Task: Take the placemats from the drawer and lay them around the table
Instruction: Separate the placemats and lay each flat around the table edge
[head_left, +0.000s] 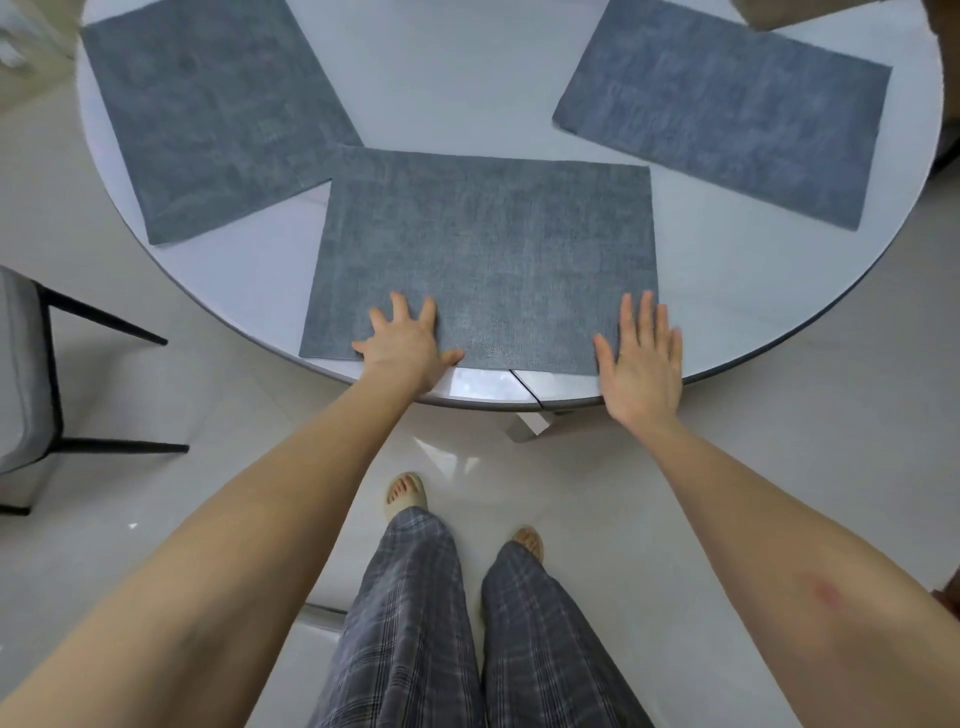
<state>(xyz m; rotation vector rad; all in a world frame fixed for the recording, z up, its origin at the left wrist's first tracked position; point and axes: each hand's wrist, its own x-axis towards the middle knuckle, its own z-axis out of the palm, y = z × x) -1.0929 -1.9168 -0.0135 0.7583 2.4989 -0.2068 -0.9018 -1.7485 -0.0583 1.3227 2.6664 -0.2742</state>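
Observation:
Three grey-blue woven placemats lie flat on a round pale table (519, 78). The near placemat (488, 244) sits at the table's front edge, straight ahead of me. My left hand (402, 345) presses flat on its front left part with fingers spread. My right hand (641, 361) lies flat with straight fingers over its front right corner. A second placemat (208, 114) lies at the left, angled, with its corner touching the near mat's far left corner. The third placemat (727, 114) lies at the right, angled, apart from the others.
A grey chair (26, 374) with black legs stands at the left beside the table. A brown object (789, 10) shows at the top right edge. White glossy floor lies below, with my legs and sandalled feet (405, 493) near the table's base.

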